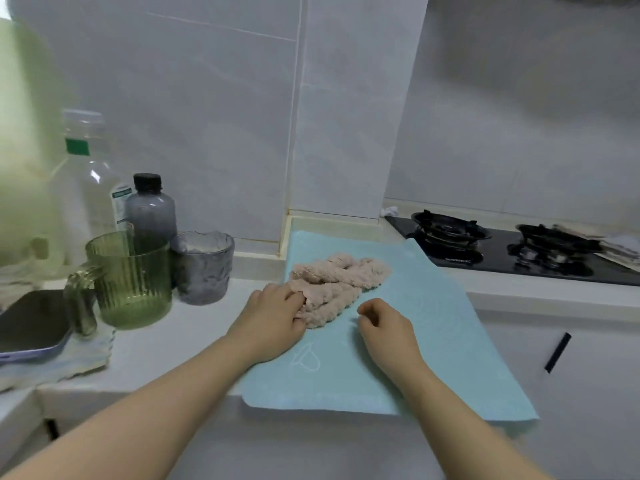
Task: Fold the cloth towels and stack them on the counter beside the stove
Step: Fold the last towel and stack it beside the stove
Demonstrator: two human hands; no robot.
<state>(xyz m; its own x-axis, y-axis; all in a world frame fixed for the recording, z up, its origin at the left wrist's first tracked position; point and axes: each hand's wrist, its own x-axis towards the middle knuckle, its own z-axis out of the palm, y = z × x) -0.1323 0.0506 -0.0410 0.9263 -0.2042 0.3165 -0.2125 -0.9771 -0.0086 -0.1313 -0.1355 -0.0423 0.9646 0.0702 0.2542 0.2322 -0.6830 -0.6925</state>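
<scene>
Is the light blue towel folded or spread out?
Spread flat: the light blue towel lies open over the counter, front edge overhanging, bunched pink cloth on it.

The pale blue flat cloth towel (433, 341) lies spread on the white counter (194, 327). Its near end hangs over the front edge and its far right corner seems to overlap the black gas stove (502, 251), which sits to the right. The pink fluffy crumpled towel (339, 282) lies on the blue one, toward its far left. Further left stand the green ribbed glass mug (133, 282) and the grey glass cup (202, 268). The dark plastic bottle (150, 216) and the clear plastic bottle (90, 188) stand behind them.
</scene>
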